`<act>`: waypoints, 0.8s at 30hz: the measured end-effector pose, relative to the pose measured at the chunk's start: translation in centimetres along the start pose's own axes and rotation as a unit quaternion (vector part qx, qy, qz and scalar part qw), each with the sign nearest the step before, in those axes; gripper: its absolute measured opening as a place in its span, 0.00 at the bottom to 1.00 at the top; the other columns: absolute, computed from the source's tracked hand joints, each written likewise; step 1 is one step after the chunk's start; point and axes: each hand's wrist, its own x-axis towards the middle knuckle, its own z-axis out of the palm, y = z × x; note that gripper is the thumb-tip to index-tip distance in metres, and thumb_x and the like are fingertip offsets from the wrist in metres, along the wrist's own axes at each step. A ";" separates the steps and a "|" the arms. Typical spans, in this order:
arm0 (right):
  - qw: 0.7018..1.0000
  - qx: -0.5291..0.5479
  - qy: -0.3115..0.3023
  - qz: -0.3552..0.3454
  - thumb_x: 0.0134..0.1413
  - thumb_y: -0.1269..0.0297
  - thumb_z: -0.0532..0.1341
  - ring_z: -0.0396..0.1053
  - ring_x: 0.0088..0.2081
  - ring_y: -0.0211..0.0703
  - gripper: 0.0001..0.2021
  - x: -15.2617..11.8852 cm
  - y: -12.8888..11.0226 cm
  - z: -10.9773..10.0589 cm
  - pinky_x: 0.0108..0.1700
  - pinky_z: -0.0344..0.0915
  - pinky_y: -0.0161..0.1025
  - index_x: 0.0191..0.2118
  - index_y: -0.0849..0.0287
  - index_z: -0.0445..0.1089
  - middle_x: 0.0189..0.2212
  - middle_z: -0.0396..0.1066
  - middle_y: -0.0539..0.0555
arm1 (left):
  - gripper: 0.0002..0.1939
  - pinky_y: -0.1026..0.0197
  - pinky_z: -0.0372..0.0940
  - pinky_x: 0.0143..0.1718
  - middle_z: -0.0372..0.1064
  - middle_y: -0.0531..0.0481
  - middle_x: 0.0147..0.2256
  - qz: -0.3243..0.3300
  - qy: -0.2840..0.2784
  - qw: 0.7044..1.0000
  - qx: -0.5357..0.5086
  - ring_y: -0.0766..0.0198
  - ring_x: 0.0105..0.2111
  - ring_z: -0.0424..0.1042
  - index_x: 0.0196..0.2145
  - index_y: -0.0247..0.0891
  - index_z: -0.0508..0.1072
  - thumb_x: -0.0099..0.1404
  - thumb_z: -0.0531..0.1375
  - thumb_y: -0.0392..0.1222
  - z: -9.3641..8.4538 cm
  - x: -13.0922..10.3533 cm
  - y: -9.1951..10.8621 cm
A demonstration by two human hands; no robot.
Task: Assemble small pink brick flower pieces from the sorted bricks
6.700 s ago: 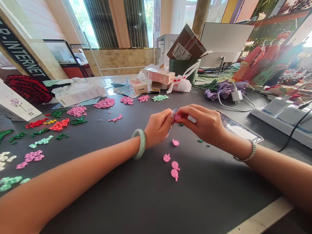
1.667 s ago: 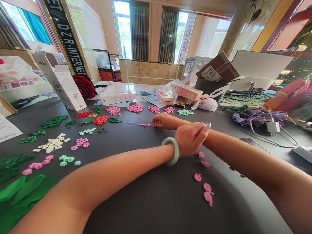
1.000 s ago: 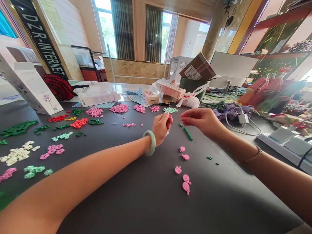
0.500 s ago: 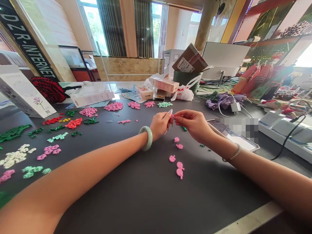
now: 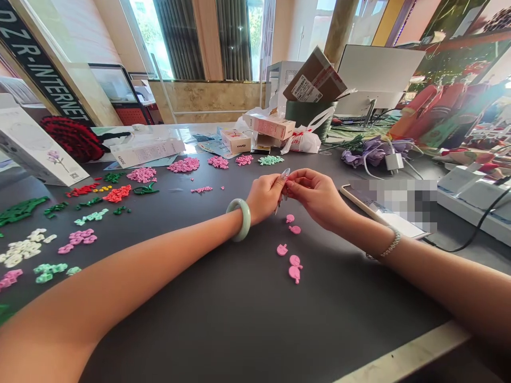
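My left hand point(image 5: 265, 198), with a pale green bangle point(image 5: 241, 219) at its wrist, is closed in a pinch. Its fingertips meet those of my right hand point(image 5: 313, 194), which is pinched too. Whatever lies between the fingers is mostly hidden; only a trace of pink shows there. Below the hands, several round pink pieces point(image 5: 294, 274) lie on the dark table point(image 5: 223, 308). A short row of small pink pieces point(image 5: 202, 189) is to the left of my left hand.
Piles of pink point(image 5: 183, 165), mint point(image 5: 270, 160), red point(image 5: 117, 193), green point(image 5: 23, 211) and cream pieces point(image 5: 22, 250) spread over the left and back. A phone point(image 5: 383, 213) and a white power strip point(image 5: 475, 205) lie right. Boxes point(image 5: 269, 126) stand behind.
My hands have come closer together, and the pink bit that showed between them is now mostly covered. The camera view has shifted slightly.
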 end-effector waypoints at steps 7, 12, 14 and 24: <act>1.000 -0.010 -0.004 -0.012 0.35 0.46 0.75 0.69 0.31 0.37 0.25 -0.2 0.6 0.2 0.39 0.69 0.40 0.32 0.59 0.70 0.26 0.71 0.49 | 0.22 0.65 0.54 0.22 0.56 0.57 0.16 -0.023 0.029 0.999 -0.013 0.71 0.16 0.59 0.21 0.38 0.60 0.74 0.48 0.44 0.5 -0.5 0.4; 1.000 -0.013 -0.004 -0.026 0.41 0.48 0.73 0.68 0.31 0.36 0.21 -0.5 1.0 0.4 0.38 0.68 0.39 0.33 0.58 0.68 0.27 0.69 0.48 | 0.22 0.65 0.56 0.23 0.59 0.56 0.18 -0.026 0.054 0.998 -0.011 0.71 0.16 0.59 0.21 0.37 0.61 0.74 0.49 0.45 1.0 -0.8 0.6; 0.999 -0.020 -0.008 -0.038 0.44 0.51 0.72 0.68 0.31 0.37 0.19 -0.6 1.2 0.5 0.38 0.67 0.39 0.34 0.57 0.68 0.28 0.69 0.48 | 0.20 0.65 0.56 0.23 0.60 0.56 0.19 -0.024 0.063 0.998 -0.005 0.71 0.17 0.59 0.22 0.37 0.61 0.73 0.49 0.43 1.2 -1.0 0.7; 0.993 -0.067 0.002 -0.095 0.52 0.53 0.68 0.68 0.32 0.37 0.15 -0.7 1.7 0.5 0.37 0.68 0.40 0.34 0.56 0.65 0.30 0.69 0.49 | 0.20 0.65 0.53 0.22 0.55 0.57 0.18 -0.011 0.059 0.998 -0.032 0.71 0.18 0.55 0.24 0.38 0.60 0.74 0.49 0.47 1.3 -1.4 0.9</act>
